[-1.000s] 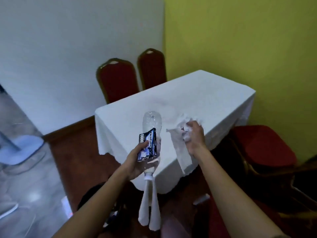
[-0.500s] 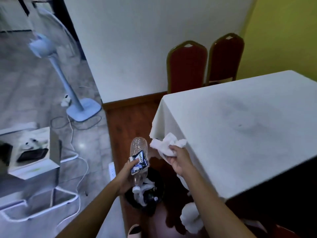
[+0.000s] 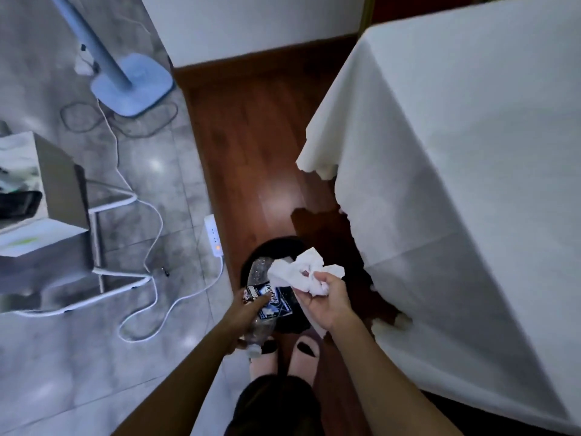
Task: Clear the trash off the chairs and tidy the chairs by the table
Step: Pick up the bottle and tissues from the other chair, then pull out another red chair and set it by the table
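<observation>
Left hand grasps one bottle, one packet; right hand clutches one tissue wad

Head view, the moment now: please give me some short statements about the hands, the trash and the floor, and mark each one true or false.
1. The left hand holds a clear plastic bottle together with a small dark packet. True.
2. The right hand is empty. False: it grips crumpled white tissue.
3. Both hands are above a black bin on the floor. True.
4. The tissue lies on the white tablecloth. False: it is held in the air, left of the table.
5. A fan base stands on the grey tiles. True.
</observation>
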